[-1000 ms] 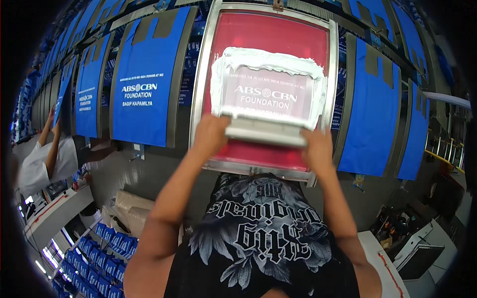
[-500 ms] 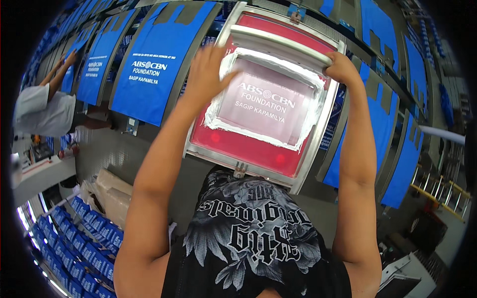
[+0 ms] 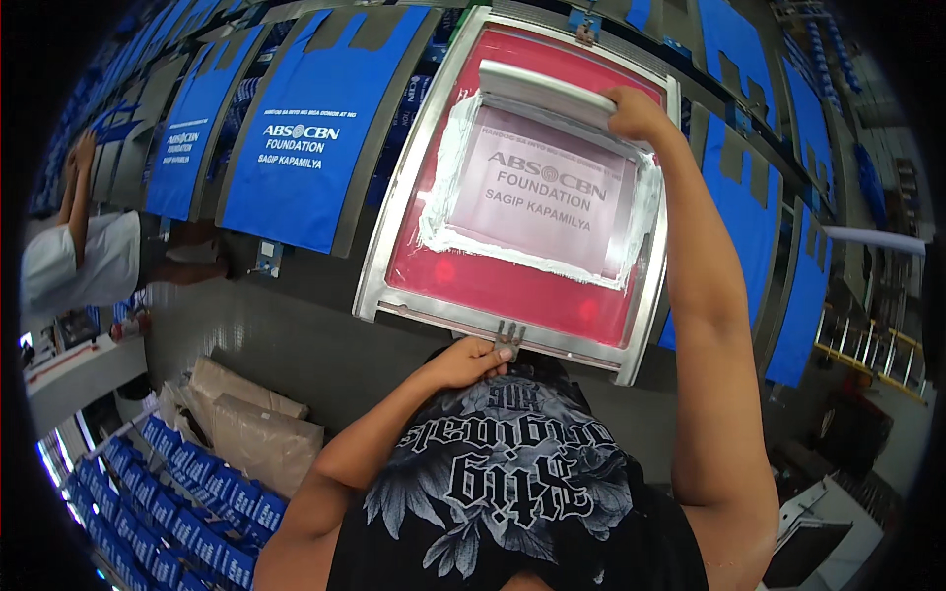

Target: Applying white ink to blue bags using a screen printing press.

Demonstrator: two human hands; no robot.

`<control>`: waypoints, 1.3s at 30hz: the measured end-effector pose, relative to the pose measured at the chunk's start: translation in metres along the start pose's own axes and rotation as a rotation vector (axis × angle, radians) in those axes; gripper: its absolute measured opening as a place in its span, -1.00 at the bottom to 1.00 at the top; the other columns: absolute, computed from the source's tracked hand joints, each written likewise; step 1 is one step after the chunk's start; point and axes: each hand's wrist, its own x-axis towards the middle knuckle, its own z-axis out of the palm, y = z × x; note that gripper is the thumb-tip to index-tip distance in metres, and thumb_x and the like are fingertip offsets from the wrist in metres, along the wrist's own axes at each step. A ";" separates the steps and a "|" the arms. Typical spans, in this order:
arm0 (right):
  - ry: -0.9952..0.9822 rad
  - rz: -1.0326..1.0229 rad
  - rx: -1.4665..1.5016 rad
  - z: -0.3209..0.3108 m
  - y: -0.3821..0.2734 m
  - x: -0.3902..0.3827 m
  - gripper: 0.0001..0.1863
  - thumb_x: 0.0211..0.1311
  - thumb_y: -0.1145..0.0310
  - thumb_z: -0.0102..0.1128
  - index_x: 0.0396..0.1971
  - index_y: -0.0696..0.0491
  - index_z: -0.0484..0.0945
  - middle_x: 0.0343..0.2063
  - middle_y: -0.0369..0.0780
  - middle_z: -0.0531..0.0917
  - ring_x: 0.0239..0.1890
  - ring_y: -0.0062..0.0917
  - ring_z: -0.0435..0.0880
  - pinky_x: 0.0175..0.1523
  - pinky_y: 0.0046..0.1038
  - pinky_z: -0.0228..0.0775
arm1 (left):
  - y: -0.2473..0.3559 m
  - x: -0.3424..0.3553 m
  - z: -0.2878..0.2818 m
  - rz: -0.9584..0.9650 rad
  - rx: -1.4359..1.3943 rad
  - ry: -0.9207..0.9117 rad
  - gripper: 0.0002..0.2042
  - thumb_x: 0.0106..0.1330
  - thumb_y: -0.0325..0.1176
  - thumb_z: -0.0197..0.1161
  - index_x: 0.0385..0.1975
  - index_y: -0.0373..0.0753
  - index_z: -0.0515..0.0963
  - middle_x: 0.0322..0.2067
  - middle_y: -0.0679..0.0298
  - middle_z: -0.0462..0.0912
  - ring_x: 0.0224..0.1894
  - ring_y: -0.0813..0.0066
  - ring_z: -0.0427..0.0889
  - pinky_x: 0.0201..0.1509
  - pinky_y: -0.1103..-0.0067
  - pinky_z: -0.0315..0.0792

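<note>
In front of me is a screen-printing frame (image 3: 443, 324) with silver metal rails and a red mesh (image 3: 507, 297). White ink (image 3: 440, 192) rings its pale middle window, where lettering shows. Across the far part of the window lies a long squeegee (image 3: 542, 90). My right hand (image 3: 639, 114) is closed around the squeegee's right end. At the frame's near edge, my left hand (image 3: 469, 362) pinches a small metal bracket (image 3: 509, 338) with thumb and fingers. Beneath the frame, the surface under the window is hidden.
Printed blue cloth pieces (image 3: 288, 192) lie on boards to the left, with more blue cloth (image 3: 734, 212) on the right. At far left, a person in white (image 3: 84, 261) reaches over a board. Brown wrapped packs (image 3: 266, 438), a rack of blue pieces (image 3: 177, 502) and a yellow ladder (image 3: 872, 360) stand around.
My left hand has come from above the frame's left side down to the near bracket and closed on it. My right hand stays on the squeegee. The other person's hands moved left.
</note>
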 end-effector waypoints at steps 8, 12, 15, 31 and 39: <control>-0.018 0.030 -0.001 0.048 -0.112 -0.190 -0.57 -0.21 0.53 0.14 -0.19 -0.01 0.56 -0.30 -0.17 0.60 -0.15 -0.29 0.54 -0.02 -0.28 0.35 | -0.011 0.000 0.000 -0.063 -0.119 0.032 -0.56 0.35 -0.02 0.03 -0.56 -0.29 0.55 -0.67 0.40 0.47 -0.62 0.68 0.38 -0.55 0.72 0.30; 0.051 -0.027 0.044 0.083 -0.134 -0.245 -0.58 -0.25 0.56 0.16 -0.22 0.09 0.55 -0.31 -0.12 0.60 -0.21 -0.22 0.53 -0.06 -0.24 0.35 | -0.028 0.016 0.000 -0.161 -0.061 0.084 -0.55 0.32 0.01 0.06 -0.58 -0.29 0.55 -0.71 0.37 0.47 -0.66 0.65 0.39 -0.59 0.69 0.28; 0.105 -0.017 0.047 0.068 -0.125 -0.239 -0.59 -0.25 0.52 0.19 -0.22 0.11 0.54 -0.30 -0.14 0.61 -0.21 -0.24 0.53 -0.05 -0.24 0.32 | -0.033 0.019 -0.002 -0.235 0.061 0.134 -0.53 0.30 0.05 0.08 -0.58 -0.29 0.55 -0.68 0.35 0.50 -0.64 0.62 0.43 -0.57 0.67 0.30; 0.194 0.295 1.262 0.104 0.000 -0.193 -0.66 -0.15 0.41 0.40 -0.30 0.22 0.62 -0.42 -0.22 0.66 -0.35 -0.61 0.59 -0.22 -0.58 0.40 | 0.024 0.001 -0.191 0.043 0.568 1.163 -0.54 0.36 -0.08 0.03 0.06 -0.34 0.42 -0.08 0.03 0.55 -0.06 0.29 0.53 0.02 0.52 0.34; 0.210 0.375 1.202 0.064 0.077 -0.269 -0.60 -0.16 0.37 0.36 -0.25 0.22 0.60 -0.38 -0.26 0.64 -0.31 -0.60 0.54 -0.16 -0.53 0.35 | 0.051 0.022 -0.085 0.206 0.253 1.009 -0.54 0.42 -0.16 -0.05 0.14 -0.43 0.32 0.06 0.06 0.48 0.10 0.39 0.43 0.18 0.56 0.26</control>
